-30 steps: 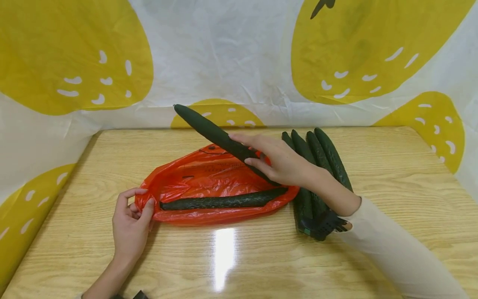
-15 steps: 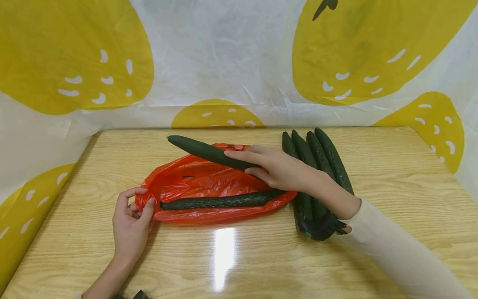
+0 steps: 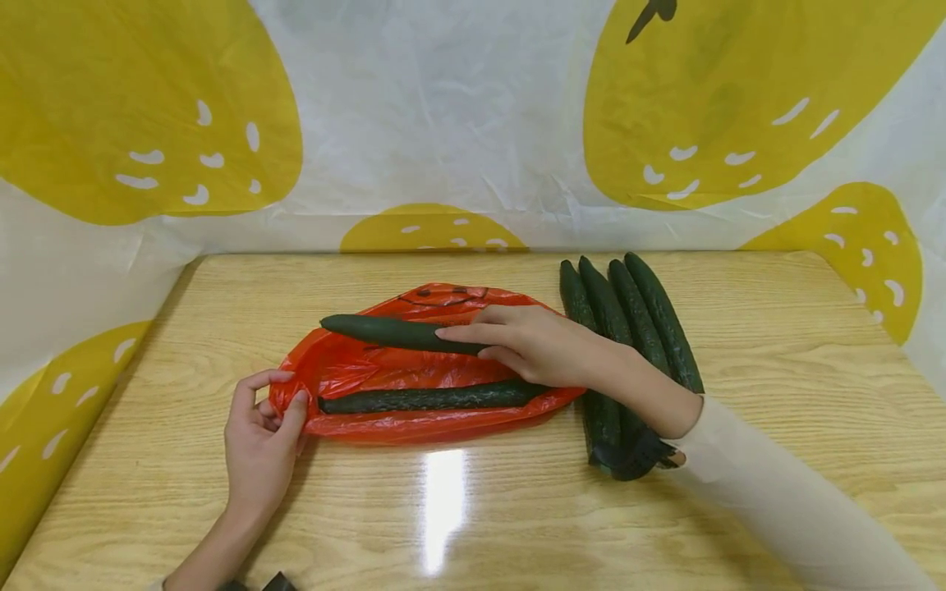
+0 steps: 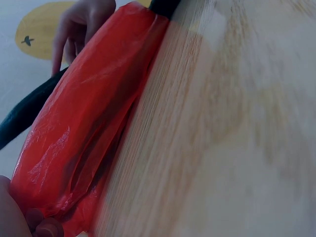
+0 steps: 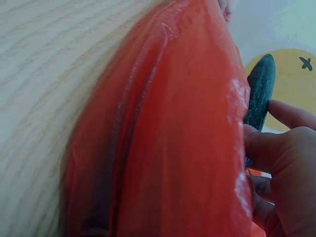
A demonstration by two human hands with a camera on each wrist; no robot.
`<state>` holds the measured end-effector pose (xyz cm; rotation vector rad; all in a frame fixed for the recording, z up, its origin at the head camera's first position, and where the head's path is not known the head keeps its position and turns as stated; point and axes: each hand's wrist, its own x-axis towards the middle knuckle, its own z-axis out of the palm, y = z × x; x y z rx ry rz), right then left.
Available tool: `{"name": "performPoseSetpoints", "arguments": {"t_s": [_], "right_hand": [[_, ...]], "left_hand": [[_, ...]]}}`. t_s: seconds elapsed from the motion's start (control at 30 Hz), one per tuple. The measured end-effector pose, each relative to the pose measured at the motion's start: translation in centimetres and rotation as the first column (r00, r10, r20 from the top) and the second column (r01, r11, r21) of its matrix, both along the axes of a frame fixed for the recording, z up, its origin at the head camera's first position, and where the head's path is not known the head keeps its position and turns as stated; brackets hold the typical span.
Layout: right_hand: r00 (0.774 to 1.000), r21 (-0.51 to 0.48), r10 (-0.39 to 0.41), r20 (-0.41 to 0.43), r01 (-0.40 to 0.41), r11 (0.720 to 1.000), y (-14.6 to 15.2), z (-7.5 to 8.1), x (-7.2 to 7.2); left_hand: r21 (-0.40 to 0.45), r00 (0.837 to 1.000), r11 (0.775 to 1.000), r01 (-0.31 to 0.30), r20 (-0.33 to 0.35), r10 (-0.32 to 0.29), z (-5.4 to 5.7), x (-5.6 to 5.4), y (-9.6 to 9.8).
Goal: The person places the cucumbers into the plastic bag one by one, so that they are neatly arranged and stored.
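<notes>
My right hand (image 3: 528,341) grips a dark green cucumber (image 3: 392,332) near its right part, which the hand hides. That cucumber overlaps the opening of a red plastic bag (image 3: 443,428) in the head view, its left tip reaching over the far rim. Inside the bag a second cucumber (image 3: 432,400) lies lengthwise along the near side. My left hand (image 3: 260,439) pinches the bag's left end between thumb and fingers. From the right wrist, the gripped cucumber (image 5: 260,91) shows behind the bag's red wall (image 5: 187,123), with thumb and forefinger on it.
Several more cucumbers (image 3: 654,320) lie side by side right of the bag, partly under the right forearm. A black wrist strap (image 3: 636,455) overlaps their near ends. Behind the wooden table (image 3: 355,517) hangs a white cloth (image 3: 443,107) with yellow fruit prints.
My right hand has lowered the cucumber toward the bag, and its raised left tip has swung down to lie nearly level. The left hand keeps its place on the bag.
</notes>
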<state>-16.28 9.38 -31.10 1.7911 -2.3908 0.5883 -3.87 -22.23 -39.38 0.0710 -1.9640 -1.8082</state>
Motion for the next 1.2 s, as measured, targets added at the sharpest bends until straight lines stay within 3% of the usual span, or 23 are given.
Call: {"name": "performPoseSetpoints", "arguments": {"t_s": [0.27,0.5,1.2], "right_hand": [[0.999,0.061,0.028,-0.026,-0.026,0.998,-0.7,-0.7,0.3],[1.0,0.096,0.0,0.012,-0.001,0.995,-0.8,-1.2,0.4],[0.998,0.114,-0.01,0.057,0.004,0.993,-1.2,-2.1,0.3]], "left_hand": [[-0.015,1.0,1.0,0.01,-0.012,-0.01,0.0,0.0,0.0],[-0.035,1.0,0.999,0.011,-0.019,-0.011,0.1,-0.1,0.0],[-0.103,1.0,0.995,-0.004,0.0,0.004,0.0,0.1,-0.1]]}}
